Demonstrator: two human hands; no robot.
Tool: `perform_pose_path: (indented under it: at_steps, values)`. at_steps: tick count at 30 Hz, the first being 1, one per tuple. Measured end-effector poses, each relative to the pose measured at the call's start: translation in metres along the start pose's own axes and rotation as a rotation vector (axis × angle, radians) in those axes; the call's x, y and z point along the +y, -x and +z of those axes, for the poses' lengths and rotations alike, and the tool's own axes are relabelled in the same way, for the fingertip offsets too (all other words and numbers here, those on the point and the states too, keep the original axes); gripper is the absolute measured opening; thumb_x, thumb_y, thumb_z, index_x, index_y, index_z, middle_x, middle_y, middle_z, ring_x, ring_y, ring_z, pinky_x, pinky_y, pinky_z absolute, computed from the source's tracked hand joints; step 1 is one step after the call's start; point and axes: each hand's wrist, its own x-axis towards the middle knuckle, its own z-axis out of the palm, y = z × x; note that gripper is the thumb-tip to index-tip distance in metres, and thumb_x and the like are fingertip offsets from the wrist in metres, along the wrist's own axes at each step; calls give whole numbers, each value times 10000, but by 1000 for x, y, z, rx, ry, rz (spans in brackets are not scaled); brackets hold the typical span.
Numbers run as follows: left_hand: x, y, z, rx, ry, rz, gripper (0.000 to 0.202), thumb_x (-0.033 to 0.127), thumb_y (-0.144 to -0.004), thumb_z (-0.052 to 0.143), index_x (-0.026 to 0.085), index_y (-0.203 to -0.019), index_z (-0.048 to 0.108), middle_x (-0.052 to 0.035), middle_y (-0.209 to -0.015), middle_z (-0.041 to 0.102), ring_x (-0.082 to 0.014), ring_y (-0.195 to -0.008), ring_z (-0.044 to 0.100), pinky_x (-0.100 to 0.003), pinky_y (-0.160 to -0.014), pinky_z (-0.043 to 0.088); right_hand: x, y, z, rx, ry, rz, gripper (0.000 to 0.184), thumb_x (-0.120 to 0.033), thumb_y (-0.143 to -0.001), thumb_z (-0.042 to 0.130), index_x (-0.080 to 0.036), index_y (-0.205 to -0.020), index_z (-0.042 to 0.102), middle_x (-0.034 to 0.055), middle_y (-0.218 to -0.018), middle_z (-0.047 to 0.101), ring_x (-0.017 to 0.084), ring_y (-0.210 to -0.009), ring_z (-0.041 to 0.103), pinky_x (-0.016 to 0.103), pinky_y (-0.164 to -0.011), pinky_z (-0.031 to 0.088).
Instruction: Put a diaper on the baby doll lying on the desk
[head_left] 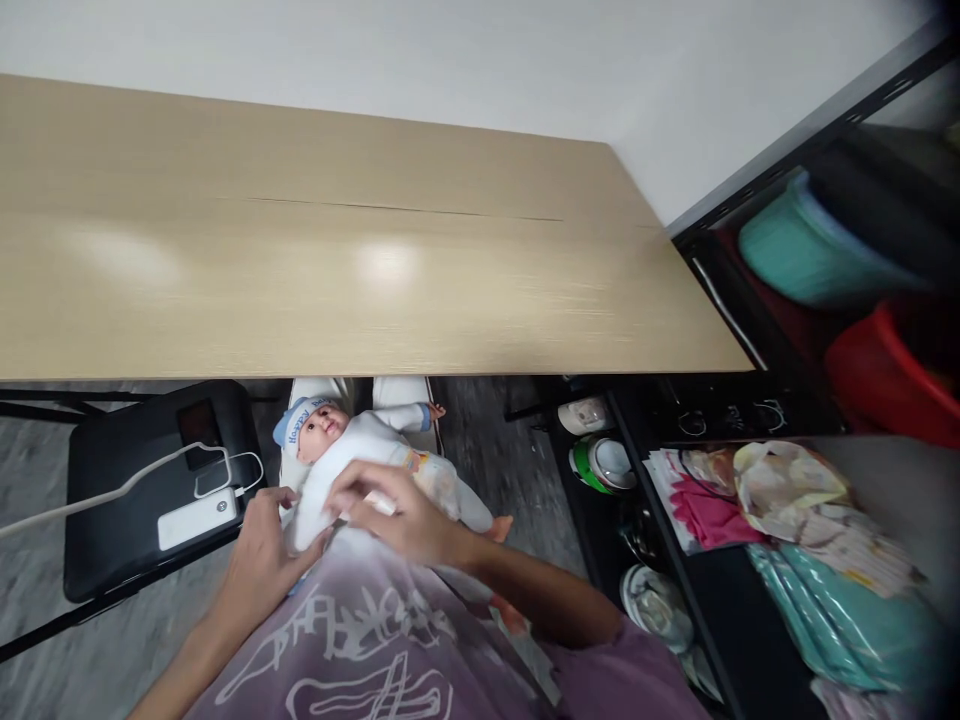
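Observation:
A baby doll (375, 450) in white clothing and a blue cap (304, 412) with lettering lies face up on my lap, its head to the left. My left hand (271, 545) curls around the doll's near sleeve, thumb toward its chest. Bent over the doll's middle is my right hand (401, 515), its fingertips drawn together at the white shirt (352, 465). Part of the doll's lower body, with a printed diaper (435, 480), is hidden behind my right hand and arm.
A wooden table (375, 300) spans the space in front of me. At left, a white power bank (196, 518) with cables lies on a black seat (120, 480). Dark shelves at right carry folded cloths, teal packets (840, 610), a teal tub (817, 250) and a red tub (892, 370).

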Motion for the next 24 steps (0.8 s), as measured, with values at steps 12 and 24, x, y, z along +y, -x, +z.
perform_pose_path:
  at_steps: [12, 24]
  values:
    - [83, -94, 19, -361, -9, 747, 486, 423, -1179, 661, 329, -1653, 608, -95, -1508, 729, -306, -1367, 643, -472, -1176, 491, 88, 8, -88, 217, 620, 33, 127, -313, -1094, 739, -246, -1110, 846, 53, -1138, 854, 227, -1077, 775, 364, -1011, 564]
    - [97, -94, 15, -462, 169, 650, 215, 421, -1204, 618, 249, -1186, 746, -61, -1264, 773, -255, -1210, 617, -425, -1120, 407, 125, -19, -115, 417, 714, -7, 159, -243, -1097, 680, -213, -1044, 828, 119, -1167, 842, 292, -1157, 766, 424, -1081, 559]
